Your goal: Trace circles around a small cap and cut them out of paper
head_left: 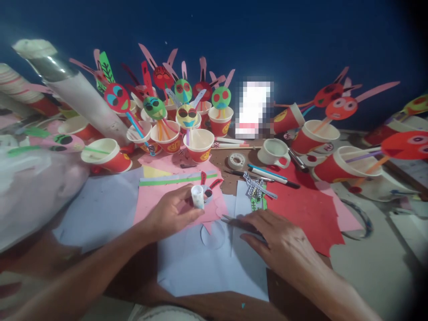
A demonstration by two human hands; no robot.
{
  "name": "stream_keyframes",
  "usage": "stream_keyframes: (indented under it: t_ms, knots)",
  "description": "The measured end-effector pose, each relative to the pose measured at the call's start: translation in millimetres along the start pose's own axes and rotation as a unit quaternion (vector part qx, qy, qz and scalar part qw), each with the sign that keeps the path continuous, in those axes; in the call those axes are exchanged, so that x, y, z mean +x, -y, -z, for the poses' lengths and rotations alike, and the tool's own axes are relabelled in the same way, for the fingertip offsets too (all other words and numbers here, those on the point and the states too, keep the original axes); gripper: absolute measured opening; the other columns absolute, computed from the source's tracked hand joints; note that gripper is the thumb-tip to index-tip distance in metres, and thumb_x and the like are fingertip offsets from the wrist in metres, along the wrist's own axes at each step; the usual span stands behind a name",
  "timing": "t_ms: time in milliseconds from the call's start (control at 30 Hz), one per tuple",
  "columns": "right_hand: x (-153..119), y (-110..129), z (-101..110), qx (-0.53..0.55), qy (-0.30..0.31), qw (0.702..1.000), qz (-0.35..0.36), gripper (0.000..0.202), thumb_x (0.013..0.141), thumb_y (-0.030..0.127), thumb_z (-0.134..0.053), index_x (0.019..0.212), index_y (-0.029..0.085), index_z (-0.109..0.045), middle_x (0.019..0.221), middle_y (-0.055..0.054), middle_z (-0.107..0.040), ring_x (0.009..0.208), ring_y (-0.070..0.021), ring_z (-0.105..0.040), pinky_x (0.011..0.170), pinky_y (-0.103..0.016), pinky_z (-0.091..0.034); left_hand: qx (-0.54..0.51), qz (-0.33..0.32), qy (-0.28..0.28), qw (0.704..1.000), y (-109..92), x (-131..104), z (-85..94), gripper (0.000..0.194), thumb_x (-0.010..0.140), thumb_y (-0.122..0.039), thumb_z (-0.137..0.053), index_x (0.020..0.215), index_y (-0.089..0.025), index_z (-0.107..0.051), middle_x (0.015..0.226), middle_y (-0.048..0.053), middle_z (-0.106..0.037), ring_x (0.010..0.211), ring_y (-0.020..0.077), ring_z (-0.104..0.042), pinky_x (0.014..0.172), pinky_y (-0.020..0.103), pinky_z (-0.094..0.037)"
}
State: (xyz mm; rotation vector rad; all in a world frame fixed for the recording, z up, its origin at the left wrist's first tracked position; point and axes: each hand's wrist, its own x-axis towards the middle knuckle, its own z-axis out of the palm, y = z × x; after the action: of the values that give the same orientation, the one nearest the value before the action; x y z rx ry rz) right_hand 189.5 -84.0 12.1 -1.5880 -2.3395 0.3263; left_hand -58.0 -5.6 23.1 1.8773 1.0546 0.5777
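Observation:
My left hand is closed around a small white tube, held upright between thumb and fingers above pink paper. What the tube is, I cannot tell. In my right hand is what looks like a pair of scissors, with the grey pointed blades aimed left and the handles hidden under the fingers. Between the hands, a pale blue paper circle lies on a pale blue sheet. Just beyond the tube are red and black paper cutouts. Patterned paper strips lie beyond my right hand.
Several red and white paper cups with paper faces on straws line the back. Around the middle are a tape roll, a white mug and pens. Red paper lies right; a plastic bag fills the left.

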Motion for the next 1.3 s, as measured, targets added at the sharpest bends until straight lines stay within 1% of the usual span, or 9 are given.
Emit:
stream_keyframes:
  t_ms: [100,333,467,667,833,1000,1100,1200,1300]
  knots:
    - [-6,-6,-4,-0.068,-0.004,0.998,0.011,0.018,0.086,0.030,-0.052,0.093,0.017,-0.064,0.080,-0.008,-0.065,0.073,-0.0236,-0.063,0.058,-0.032,-0.047,0.005,0.004,0.006,1.000,8,1,-5.8,0.018,0.079,-0.019,-0.057,0.097,-0.019,-0.058,0.092,0.001,-0.060,0.089,0.0165,-0.057,0.083,0.027,-0.043]
    - [-12,-7,-8,-0.113,0.010,0.994,0.003,0.014,0.080,0.021,-0.060,0.093,0.017,-0.063,0.079,-0.006,-0.063,0.073,-0.0253,-0.060,0.060,-0.033,-0.042,0.021,-0.057,0.035,0.998,16,2,-19.0,0.017,0.080,-0.021,-0.058,0.097,-0.018,-0.058,0.094,0.004,-0.058,0.088,0.0162,-0.056,0.083,0.029,-0.044]
    - [-10,-8,-11,-0.118,-0.001,0.993,0.008,0.010,0.083,0.019,-0.056,0.089,0.017,-0.063,0.076,-0.006,-0.062,0.071,-0.0240,-0.058,0.059,-0.032,-0.038,0.033,-0.068,0.047,0.996,17,3,-22.4,0.016,0.082,-0.023,-0.056,0.097,-0.017,-0.058,0.093,0.004,-0.058,0.085,0.0160,-0.056,0.081,0.029,-0.045]
    - [-10,-11,-15,-0.123,-0.034,0.992,0.022,0.019,0.090,0.019,-0.045,0.084,0.017,-0.064,0.073,-0.006,-0.061,0.071,-0.0225,-0.056,0.060,-0.031,-0.034,0.038,-0.078,0.055,0.995,16,5,-25.4,0.017,0.083,-0.025,-0.055,0.098,-0.017,-0.059,0.095,0.007,-0.061,0.088,0.0175,-0.056,0.082,0.031,-0.045]
    - [-9,-11,-17,-0.130,-0.035,0.991,0.022,0.020,0.089,0.017,-0.045,0.084,0.016,-0.065,0.071,-0.006,-0.061,0.069,-0.0228,-0.055,0.060,-0.032,-0.033,0.036,-0.078,0.067,0.994,16,6,-25.3,0.018,0.082,-0.025,-0.058,0.098,-0.017,-0.060,0.094,0.006,-0.061,0.086,0.0174,-0.056,0.080,0.030,-0.045]
    - [-11,-11,-15,-0.149,-0.056,0.987,0.022,0.025,0.090,0.016,-0.041,0.086,0.014,-0.065,0.070,-0.008,-0.060,0.066,-0.0226,-0.054,0.059,-0.032,-0.034,0.035,-0.067,0.069,0.995,16,7,-25.4,0.016,0.083,-0.026,-0.057,0.096,-0.016,-0.060,0.094,0.006,-0.061,0.085,0.0166,-0.056,0.079,0.028,-0.045]
    - [-13,-14,-10,-0.144,-0.060,0.988,0.004,0.027,0.092,0.019,-0.038,0.087,0.014,-0.065,0.074,-0.009,-0.062,0.068,-0.0228,-0.056,0.060,-0.032,-0.036,0.042,-0.067,0.071,0.994,17,7,-25.1,0.017,0.083,-0.027,-0.057,0.095,-0.015,-0.060,0.091,0.005,-0.059,0.081,0.0155,-0.055,0.075,0.027,-0.044]
    - [-16,-20,-2,-0.136,-0.065,0.988,-0.034,0.027,0.093,0.026,-0.039,0.091,0.015,-0.064,0.081,-0.009,-0.064,0.071,-0.0237,-0.058,0.063,-0.034,-0.040,0.043,-0.071,0.070,0.994,18,8,-24.8,0.018,0.083,-0.028,-0.058,0.094,-0.015,-0.060,0.088,0.005,-0.059,0.078,0.0148,-0.055,0.071,0.026,-0.044]
    - [-21,-30,9,-0.134,-0.083,0.985,-0.072,0.029,0.093,0.031,-0.039,0.095,0.016,-0.063,0.085,-0.009,-0.065,0.076,-0.0252,-0.060,0.065,-0.034,-0.042,0.045,-0.087,0.067,0.993,19,8,-25.0,0.018,0.082,-0.028,-0.058,0.095,-0.015,-0.061,0.089,0.005,-0.060,0.079,0.0154,-0.056,0.073,0.026,-0.045]
